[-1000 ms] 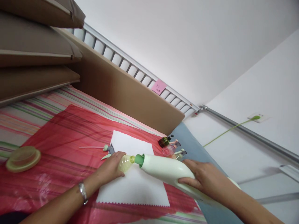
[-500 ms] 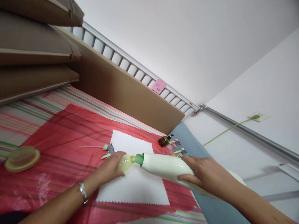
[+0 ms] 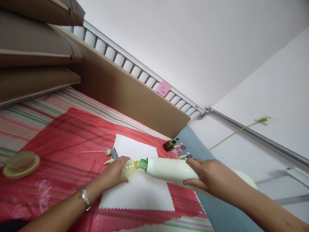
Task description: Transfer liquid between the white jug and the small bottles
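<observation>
Two hands are full: my left hand (image 3: 120, 170) clasps the small bottle (image 3: 129, 168), fingers above and thumb below, over the white mat (image 3: 137, 199); my right hand (image 3: 209, 175) is wrapped round the big bottle (image 3: 169, 169). Its green spout (image 3: 143, 164) is lined up at the small bottle's mouth — whether they touch, I can't tell. The sprayer head (image 3: 112, 154) is off, lying just beyond my left hand, so the neck isn't closed up yet. How much liquid is inside I can't make out. Compared with a second ago, the big bottle's rear end shows higher behind my right wrist — my left hand and the small bottle have barely shifted.
</observation>
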